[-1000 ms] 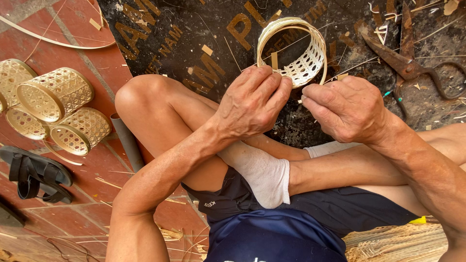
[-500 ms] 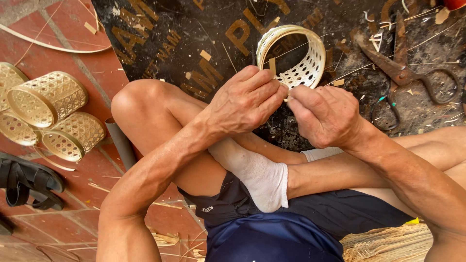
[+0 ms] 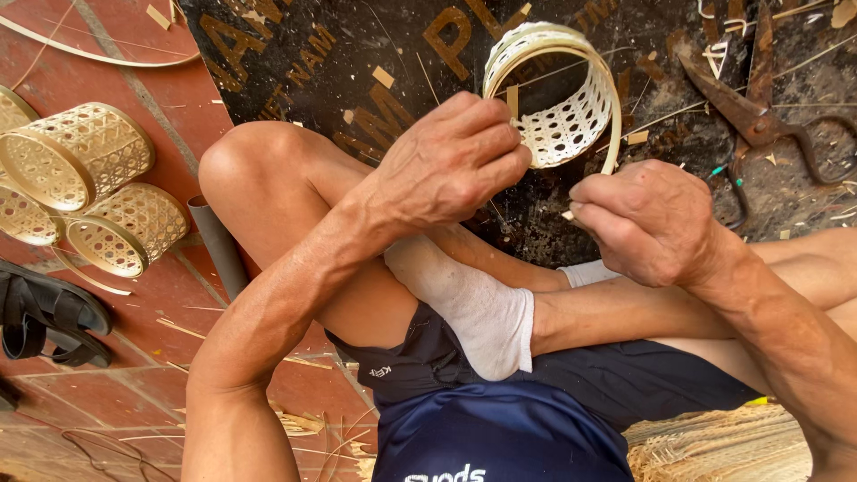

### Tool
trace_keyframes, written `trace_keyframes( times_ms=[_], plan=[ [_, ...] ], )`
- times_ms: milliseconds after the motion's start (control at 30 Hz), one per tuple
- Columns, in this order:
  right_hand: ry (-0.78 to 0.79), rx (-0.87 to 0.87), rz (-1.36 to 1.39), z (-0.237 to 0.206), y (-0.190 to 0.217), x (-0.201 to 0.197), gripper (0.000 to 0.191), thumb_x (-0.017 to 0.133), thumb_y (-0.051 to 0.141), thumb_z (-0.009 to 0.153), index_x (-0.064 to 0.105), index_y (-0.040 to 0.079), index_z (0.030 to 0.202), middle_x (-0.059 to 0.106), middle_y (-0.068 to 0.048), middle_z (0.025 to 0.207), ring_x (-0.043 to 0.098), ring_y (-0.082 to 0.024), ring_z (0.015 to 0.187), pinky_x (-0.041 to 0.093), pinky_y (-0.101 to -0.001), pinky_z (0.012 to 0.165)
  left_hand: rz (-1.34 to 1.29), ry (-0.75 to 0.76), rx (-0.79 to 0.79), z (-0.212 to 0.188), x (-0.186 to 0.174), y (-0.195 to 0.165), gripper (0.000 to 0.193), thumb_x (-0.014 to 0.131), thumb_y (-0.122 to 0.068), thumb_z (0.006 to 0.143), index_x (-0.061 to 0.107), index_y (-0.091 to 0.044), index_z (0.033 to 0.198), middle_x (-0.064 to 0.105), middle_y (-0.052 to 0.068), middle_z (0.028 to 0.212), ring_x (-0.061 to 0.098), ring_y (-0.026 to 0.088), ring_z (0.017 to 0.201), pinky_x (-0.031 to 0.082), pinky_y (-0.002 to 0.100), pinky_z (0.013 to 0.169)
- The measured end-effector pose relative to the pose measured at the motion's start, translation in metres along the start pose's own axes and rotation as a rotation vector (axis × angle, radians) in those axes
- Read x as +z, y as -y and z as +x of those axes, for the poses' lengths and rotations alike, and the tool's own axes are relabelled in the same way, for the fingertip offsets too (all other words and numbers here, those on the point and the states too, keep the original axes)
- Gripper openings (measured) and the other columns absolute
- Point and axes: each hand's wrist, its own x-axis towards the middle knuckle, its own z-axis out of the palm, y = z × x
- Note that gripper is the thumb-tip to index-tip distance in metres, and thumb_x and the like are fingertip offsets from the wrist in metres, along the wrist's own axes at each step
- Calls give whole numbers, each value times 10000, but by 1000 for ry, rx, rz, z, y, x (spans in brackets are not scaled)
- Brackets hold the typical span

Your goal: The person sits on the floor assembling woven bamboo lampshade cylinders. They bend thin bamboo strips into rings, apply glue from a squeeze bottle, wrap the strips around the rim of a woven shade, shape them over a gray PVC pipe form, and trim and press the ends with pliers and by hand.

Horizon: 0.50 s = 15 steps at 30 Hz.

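So the small woven bamboo basket [image 3: 558,94] sits upper centre of the frame, tipped on its side so I'm looking into the open mouth and the lattice wall. The left hand [image 3: 451,161] grips its lower left rim, fingers curled tight over the edge. The right hand [image 3: 652,219] is just below and right of it, pinching a thin bamboo strip [image 3: 612,134] that runs up along the basket's right rim. Both hover over crossed legs, with a white sock [image 3: 469,303] below them. Old metal shears [image 3: 759,112] lie upper right on the dark mat [image 3: 357,54]. Over at the left edge I see three finished woven baskets [image 3: 80,152] on red tiles, with a black sandal [image 3: 49,321] beneath them.
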Motion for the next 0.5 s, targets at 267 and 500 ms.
trace_keyframes(
  times_ms=[267,500],
  plan=[
    [-19,-90,-155,10,33,20,151,742,16,872,684,-55,992,701,-152,1026,599,-166,684,459,-310,579,-38,27,19,6,3,0,194,670,-162,946,662,-24,1081,611,53,984,565,230,1025,442,378,969],
    [135,80,-393,19,39,-10,85,748,34,893,719,-26,946,709,-128,1048,694,-214,806,533,-325,659,2,-23,47,3,-4,-6,229,677,-169,929,666,-31,1111,640,59,1018,587,263,1130,435,429,1035]
  ],
)
